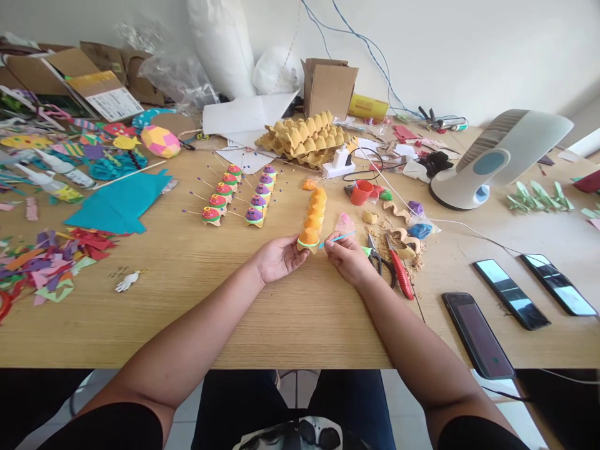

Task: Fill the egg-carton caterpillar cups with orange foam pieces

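My left hand (283, 257) grips the near end of an orange-covered egg-carton strip (315, 214) from its left side. A thin green band runs round the strip's nearest bump. Between the fingertips of my right hand (347, 255) is a thin blue stick (338, 237), its tip close to that green band. Farther left stand two finished-looking carton caterpillars, one red and green (218, 199), the other purple and green (259, 200), both with thin sticks poking out. A small lump of orange clay (310, 184) lies behind the orange strip.
Scissors (377, 259) and a red utility knife (400, 267) lie beside my right hand, near carton scraps (407, 240) and a red cup (361, 192). Several phones (478, 334) and a white fan (497, 156) are at right. Colored paper scraps (51, 262) cover the left; egg cartons (304, 139) sit behind.
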The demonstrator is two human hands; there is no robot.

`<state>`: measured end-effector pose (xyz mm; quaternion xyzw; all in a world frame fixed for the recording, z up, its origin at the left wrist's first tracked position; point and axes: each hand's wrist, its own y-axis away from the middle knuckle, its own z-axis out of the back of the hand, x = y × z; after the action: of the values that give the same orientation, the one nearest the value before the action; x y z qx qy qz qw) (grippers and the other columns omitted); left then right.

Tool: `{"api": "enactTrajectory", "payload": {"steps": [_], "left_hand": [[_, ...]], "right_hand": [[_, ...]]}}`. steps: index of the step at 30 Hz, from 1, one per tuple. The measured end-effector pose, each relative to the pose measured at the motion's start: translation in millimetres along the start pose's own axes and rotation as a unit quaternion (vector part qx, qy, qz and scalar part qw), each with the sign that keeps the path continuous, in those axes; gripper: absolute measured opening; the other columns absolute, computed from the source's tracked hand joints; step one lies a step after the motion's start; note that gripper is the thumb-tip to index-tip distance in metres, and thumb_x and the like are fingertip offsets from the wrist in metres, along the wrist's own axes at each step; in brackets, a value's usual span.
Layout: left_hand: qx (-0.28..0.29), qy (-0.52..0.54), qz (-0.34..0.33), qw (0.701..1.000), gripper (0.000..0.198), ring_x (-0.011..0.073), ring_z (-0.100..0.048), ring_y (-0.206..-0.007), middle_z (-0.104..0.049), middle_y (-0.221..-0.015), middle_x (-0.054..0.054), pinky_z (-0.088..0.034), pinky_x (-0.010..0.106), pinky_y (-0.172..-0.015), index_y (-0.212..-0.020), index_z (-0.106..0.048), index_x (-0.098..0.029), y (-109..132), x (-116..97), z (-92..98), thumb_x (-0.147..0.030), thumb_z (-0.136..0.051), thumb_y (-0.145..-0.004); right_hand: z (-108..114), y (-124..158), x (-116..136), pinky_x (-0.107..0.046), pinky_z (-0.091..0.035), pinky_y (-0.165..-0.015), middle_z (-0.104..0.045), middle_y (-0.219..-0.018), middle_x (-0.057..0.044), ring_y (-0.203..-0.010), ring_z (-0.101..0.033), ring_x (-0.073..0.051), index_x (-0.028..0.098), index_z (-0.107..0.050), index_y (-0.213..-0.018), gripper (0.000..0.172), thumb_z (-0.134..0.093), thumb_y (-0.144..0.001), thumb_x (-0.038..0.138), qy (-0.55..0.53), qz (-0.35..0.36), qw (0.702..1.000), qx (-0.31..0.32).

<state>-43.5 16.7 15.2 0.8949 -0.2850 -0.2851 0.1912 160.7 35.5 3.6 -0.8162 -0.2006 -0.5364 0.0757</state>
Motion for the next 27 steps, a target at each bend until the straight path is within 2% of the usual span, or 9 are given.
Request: {"api": "enactTrajectory", "payload": {"steps": [4,10,16,22,27], "left_hand": [[0.008,-0.005,0.0,1.0,0.026,0.0164,-0.074,-0.063,-0.075,-0.078,0.009,-0.063,0.023,-0.06,-0.108,-0.067,-0.008,0.2,0.2,-0.5,-0.019,-0.043,-0.105],[0.013,-0.006,0.007,1.0,0.029,0.0166,-0.074,-0.065,-0.075,-0.079,0.01,-0.063,0.023,-0.061,-0.118,-0.066,-0.008,-0.2,1.8,-0.7,-0.019,-0.043,-0.105],[0.024,-0.004,0.006,1.0,0.029,0.0161,-0.074,-0.065,-0.075,-0.078,0.01,-0.064,0.023,-0.061,-0.105,-0.067,-0.007,1.5,3.5,-2.5,-0.018,-0.041,-0.105],[0.028,-0.01,0.006,1.0,0.03,0.0149,-0.073,-0.063,-0.074,-0.078,0.009,-0.064,0.022,-0.061,-0.103,-0.066,-0.008,3.8,3.8,-5.0,-0.02,-0.038,-0.106],[0.028,-0.013,0.011,0.999,0.031,0.0153,-0.073,-0.063,-0.074,-0.078,0.01,-0.064,0.022,-0.061,-0.103,-0.066,-0.008,2.8,3.0,-3.1,-0.021,-0.039,-0.106]], "right_hand": [[-0.9,-0.5,-0.8,-0.025,-0.014,-0.047,-0.053,-0.062,0.006,-0.048,-0.029,-0.005,0.02,-0.064,-0.079,0.04,-0.092,-0.065,0.044,-0.004,-0.007,1.0,-0.001],[-3.4,-0.3,0.2,-0.024,-0.015,-0.047,-0.053,-0.06,0.006,-0.048,-0.031,-0.005,0.019,-0.064,-0.081,0.042,-0.092,-0.064,0.044,-0.007,-0.018,1.0,-0.005],[-5.1,-0.3,0.1,-0.023,-0.019,-0.049,-0.054,-0.062,0.005,-0.051,-0.035,-0.006,0.019,-0.062,-0.081,0.043,-0.092,-0.064,0.045,-0.006,-0.015,1.0,-0.003],[-6.0,0.3,0.3,-0.023,-0.018,-0.049,-0.05,-0.061,0.006,-0.053,-0.035,-0.007,0.018,-0.062,-0.082,0.043,-0.093,-0.065,0.043,-0.013,-0.014,1.0,0.001],[-3.5,0.5,2.0,-0.023,-0.015,-0.048,-0.043,-0.061,0.007,-0.052,-0.03,-0.006,0.02,-0.059,-0.08,0.039,-0.09,-0.066,0.038,-0.062,-0.027,0.998,0.018]]}}
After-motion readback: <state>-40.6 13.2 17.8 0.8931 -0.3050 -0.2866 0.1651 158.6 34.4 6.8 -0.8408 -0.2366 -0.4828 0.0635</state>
